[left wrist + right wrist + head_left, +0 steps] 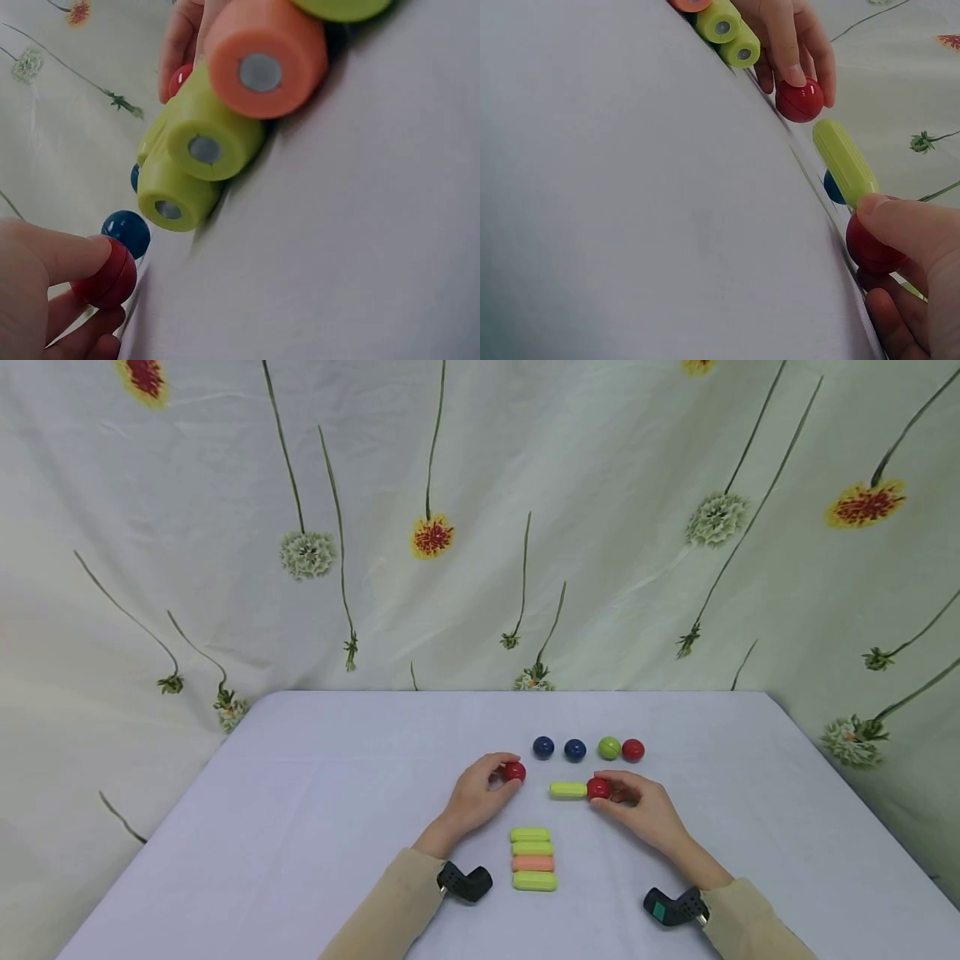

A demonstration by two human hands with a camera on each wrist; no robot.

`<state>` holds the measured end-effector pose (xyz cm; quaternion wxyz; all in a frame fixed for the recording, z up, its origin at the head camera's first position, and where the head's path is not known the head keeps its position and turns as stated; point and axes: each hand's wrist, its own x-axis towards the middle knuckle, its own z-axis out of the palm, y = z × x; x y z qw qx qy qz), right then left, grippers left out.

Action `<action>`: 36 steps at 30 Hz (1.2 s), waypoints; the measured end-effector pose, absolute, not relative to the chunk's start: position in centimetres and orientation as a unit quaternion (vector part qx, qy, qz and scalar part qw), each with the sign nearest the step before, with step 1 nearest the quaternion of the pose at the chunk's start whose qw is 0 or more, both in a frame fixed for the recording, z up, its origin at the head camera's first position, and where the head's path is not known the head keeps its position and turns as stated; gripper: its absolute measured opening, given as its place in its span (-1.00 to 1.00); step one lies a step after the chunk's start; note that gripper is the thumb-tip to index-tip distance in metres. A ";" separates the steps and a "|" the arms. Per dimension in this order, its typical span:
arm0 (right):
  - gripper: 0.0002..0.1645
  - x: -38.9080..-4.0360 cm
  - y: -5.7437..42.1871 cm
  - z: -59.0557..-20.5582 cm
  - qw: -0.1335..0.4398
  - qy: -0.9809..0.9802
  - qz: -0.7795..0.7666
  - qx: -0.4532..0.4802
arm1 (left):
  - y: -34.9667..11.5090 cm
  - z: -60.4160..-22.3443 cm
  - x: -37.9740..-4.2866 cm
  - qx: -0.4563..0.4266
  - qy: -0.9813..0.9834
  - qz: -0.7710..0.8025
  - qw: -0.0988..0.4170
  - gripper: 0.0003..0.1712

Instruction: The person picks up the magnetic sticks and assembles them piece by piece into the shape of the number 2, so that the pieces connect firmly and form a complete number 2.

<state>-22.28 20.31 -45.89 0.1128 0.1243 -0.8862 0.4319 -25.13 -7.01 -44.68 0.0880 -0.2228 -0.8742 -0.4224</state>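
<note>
Left hand pinches a red ball between thumb and fingers, left of the lime rod. Right hand grasps a second red ball, the rod jutting leftward from it — step in hand reads as joining rod and balls. Next move probably calls for lining up the rod's free end with the first ball, now apart. Hard to make out: the joint, partly behind the thumb in the right wrist view — seating can't be judged; orange rod cropped there.
</note>
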 end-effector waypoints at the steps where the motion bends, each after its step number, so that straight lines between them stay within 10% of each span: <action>1: -0.51 -22.3 20.3 -45.9 0.113 -0.886 0.433 0.123 | -7.0 -44.7 -25.1 -0.225 -0.872 -0.428 0.084 -0.62; 36: -0.51 -22.1 20.3 -45.5 0.115 -0.884 0.432 0.133 | -6.2 -44.7 -24.2 -0.277 -0.835 -0.476 0.016 -0.63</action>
